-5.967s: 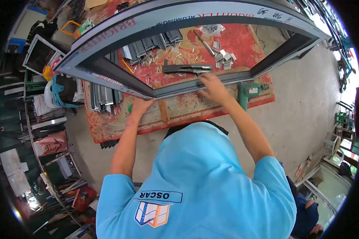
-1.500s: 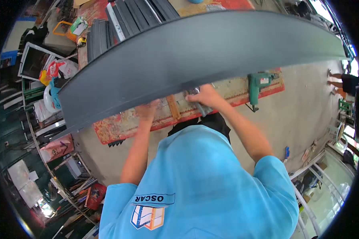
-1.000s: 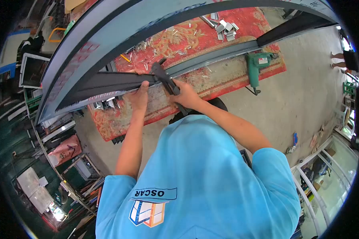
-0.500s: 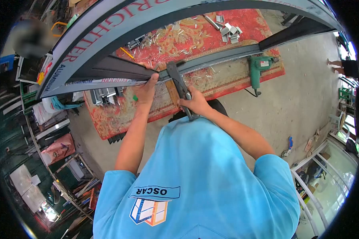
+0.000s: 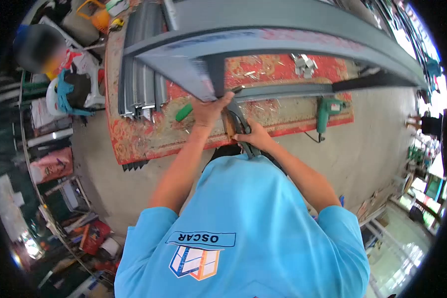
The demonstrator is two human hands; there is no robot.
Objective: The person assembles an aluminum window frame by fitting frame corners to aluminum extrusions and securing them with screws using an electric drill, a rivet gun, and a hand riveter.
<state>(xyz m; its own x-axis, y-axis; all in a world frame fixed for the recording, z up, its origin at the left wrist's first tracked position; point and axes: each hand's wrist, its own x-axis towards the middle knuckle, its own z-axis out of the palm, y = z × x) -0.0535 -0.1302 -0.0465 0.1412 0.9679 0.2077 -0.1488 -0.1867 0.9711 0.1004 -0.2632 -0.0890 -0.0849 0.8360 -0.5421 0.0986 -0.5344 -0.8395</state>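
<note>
A dark grey aluminium window frame point(image 5: 293, 92) with printed protective film stands tilted over the worktable. My left hand point(image 5: 211, 110) is wrapped around its lower left corner. My right hand point(image 5: 256, 136) grips a dark, long-bodied hand tool point(image 5: 239, 116) whose lower end reaches my shirt; its exact kind I cannot tell. The tool's upper end lies right beside the frame corner and my left fingers. Under the tool, a strip of wood point(image 5: 228, 126) pokes out. Left of my left hand lies a green-handled item point(image 5: 184, 112).
A green power drill point(image 5: 328, 111) lies at the table's right end. Small metal brackets point(image 5: 304, 65) and shavings are scattered on the red patterned worktable point(image 5: 129, 144). Grey aluminium profiles point(image 5: 144, 74) are stacked at its left. A blurred person point(image 5: 39, 47) is at the upper left.
The frame's left side has swung to the right and up, uncovering the stacked profiles. My left hand moved right with the corner, closer to the tool. My right hand still holds the tool.
</note>
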